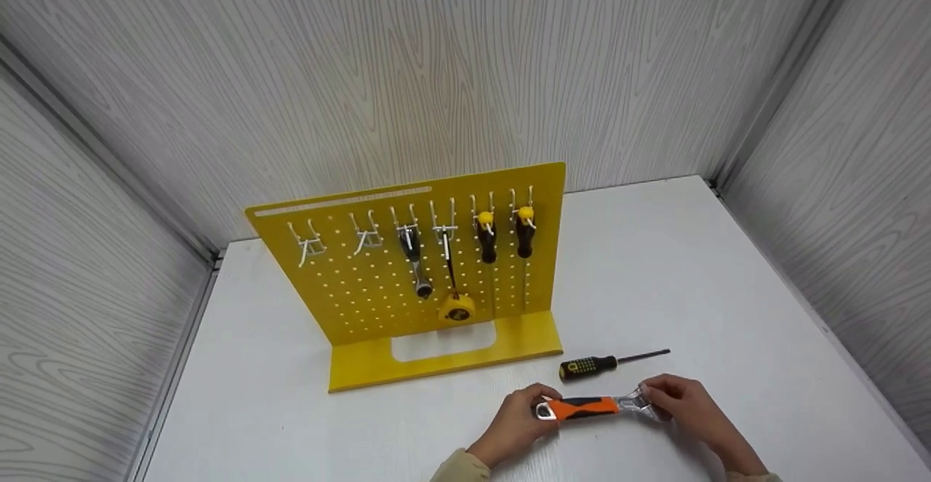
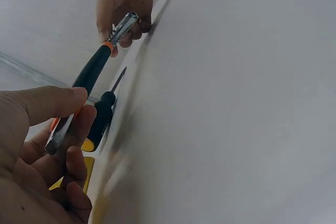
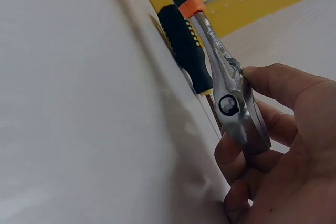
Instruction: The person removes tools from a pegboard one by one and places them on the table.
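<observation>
An adjustable wrench [image 1: 588, 407] with an orange and black handle is held level above the white table by both hands. My left hand [image 1: 521, 419] pinches the handle's end, thumb on one side and fingers on the other, as the left wrist view shows. At the other end, my right hand [image 1: 686, 406] grips the metal head [image 3: 233, 95] between thumb and fingers. Just behind the wrench lies a screwdriver [image 1: 590, 367] with a black and yellow handle, its shaft pointing right. Neither hand touches that screwdriver in the head view.
A yellow pegboard [image 1: 349, 286] stands behind, to the left. On its hooks hang a ratchet wrench [image 1: 416, 260], a tape measure [image 1: 457, 309] and two screwdrivers [image 1: 487, 238]. Two hooks [image 1: 311, 246] at its left hold nothing. Wood-grain panels [image 1: 625, 67] enclose the white table [image 1: 676, 271].
</observation>
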Action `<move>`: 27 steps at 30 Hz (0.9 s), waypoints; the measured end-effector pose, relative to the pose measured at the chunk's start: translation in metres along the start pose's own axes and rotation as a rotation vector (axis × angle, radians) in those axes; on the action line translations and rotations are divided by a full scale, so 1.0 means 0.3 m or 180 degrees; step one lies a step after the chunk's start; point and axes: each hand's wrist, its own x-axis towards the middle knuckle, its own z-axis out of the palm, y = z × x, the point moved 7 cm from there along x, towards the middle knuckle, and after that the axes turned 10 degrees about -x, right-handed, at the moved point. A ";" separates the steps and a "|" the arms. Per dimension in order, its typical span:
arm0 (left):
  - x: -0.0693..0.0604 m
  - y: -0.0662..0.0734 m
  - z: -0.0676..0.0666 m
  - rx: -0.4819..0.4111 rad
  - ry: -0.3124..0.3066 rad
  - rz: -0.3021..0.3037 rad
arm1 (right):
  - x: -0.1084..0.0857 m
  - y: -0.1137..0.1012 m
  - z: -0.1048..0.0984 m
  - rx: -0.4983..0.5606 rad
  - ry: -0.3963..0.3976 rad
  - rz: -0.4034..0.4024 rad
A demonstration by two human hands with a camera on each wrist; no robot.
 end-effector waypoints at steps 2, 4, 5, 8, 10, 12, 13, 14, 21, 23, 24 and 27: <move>0.013 0.001 0.013 0.0076 0.0017 0.0044 | 0.009 0.007 -0.018 -0.0128 0.0028 -0.0017; 0.024 0.009 0.024 0.0191 0.0053 0.0110 | 0.016 0.011 -0.036 -0.0239 0.0043 -0.0072; 0.029 0.015 0.029 0.0262 0.0078 0.0159 | 0.019 0.013 -0.045 -0.0285 0.0058 -0.0083; 0.040 0.028 0.043 0.0537 0.0172 0.0253 | 0.023 0.027 -0.067 -0.0359 0.0061 -0.0074; 0.047 0.029 0.052 0.0720 0.0236 0.0278 | 0.025 0.037 -0.076 -0.0374 0.0043 -0.0058; 0.055 0.027 0.059 0.0901 0.0287 0.0248 | 0.026 0.049 -0.083 -0.0351 0.0018 -0.0028; 0.058 0.026 0.062 0.0968 0.0306 0.0231 | 0.026 0.054 -0.087 -0.0336 0.0016 -0.0006; 0.062 0.026 0.065 0.1027 0.0327 0.0229 | 0.026 0.058 -0.090 -0.0335 0.0029 0.0020; 0.078 0.042 0.080 0.1289 0.0413 0.0270 | 0.032 0.081 -0.114 -0.0374 0.0160 0.0176; 0.081 0.051 0.087 0.1432 0.0444 0.0341 | 0.031 0.084 -0.116 -0.0382 0.0183 0.0212; 0.083 0.055 0.091 0.1542 0.0455 0.0390 | 0.029 0.085 -0.117 -0.0381 0.0198 0.0232; 0.085 0.060 0.104 0.1863 0.0485 0.0558 | 0.027 0.088 -0.117 -0.0393 0.0250 0.0278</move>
